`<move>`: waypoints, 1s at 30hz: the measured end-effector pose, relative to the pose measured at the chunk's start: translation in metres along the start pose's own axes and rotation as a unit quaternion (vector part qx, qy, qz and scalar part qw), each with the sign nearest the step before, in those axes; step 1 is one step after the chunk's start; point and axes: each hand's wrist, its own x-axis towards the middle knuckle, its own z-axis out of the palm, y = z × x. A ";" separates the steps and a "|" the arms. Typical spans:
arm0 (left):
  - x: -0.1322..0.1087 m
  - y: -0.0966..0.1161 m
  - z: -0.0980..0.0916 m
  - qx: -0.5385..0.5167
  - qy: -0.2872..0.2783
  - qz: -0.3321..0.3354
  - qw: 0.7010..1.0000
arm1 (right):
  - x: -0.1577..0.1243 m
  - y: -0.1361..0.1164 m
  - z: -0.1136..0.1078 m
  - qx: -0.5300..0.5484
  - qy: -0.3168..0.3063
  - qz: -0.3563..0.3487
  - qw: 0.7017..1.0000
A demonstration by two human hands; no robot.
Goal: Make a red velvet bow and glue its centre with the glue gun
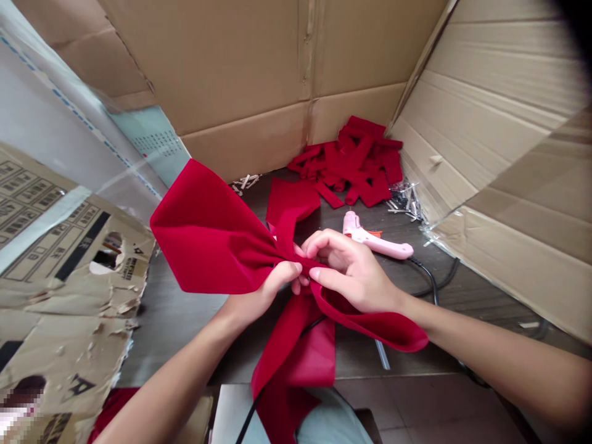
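A large red fabric bow (217, 240) is held up over the dark table. One wide loop spreads to the left, a narrower loop bends to the right, and the tails hang below the table's front edge. My left hand (280, 280) pinches the gathered middle, its thumb on top and its other fingers mostly hidden underneath. From the right, my right hand (351, 268) grips the same middle, thumb and fingertips pressed around the fabric there. Just beyond my right hand lies a pink glue gun (379, 242) with a black cord.
A pile of red fabric strips (351, 160) lies at the back of the dark tabletop (185, 333). Twist ties (407, 200) are scattered beside it. Cardboard walls (240, 74) enclose the back and sides. A clear glue stick (382, 354) lies near the front edge.
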 end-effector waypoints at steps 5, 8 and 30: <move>-0.002 0.003 0.003 0.021 0.020 -0.005 1.000 | -0.001 0.000 0.000 -0.007 0.001 0.011 1.000; -0.004 0.007 0.004 0.012 0.021 -0.013 1.000 | -0.001 0.001 0.000 -0.026 0.012 -0.002 1.000; -0.003 0.004 0.002 0.074 0.016 -0.024 0.997 | -0.001 0.002 0.000 -0.088 0.034 -0.052 0.994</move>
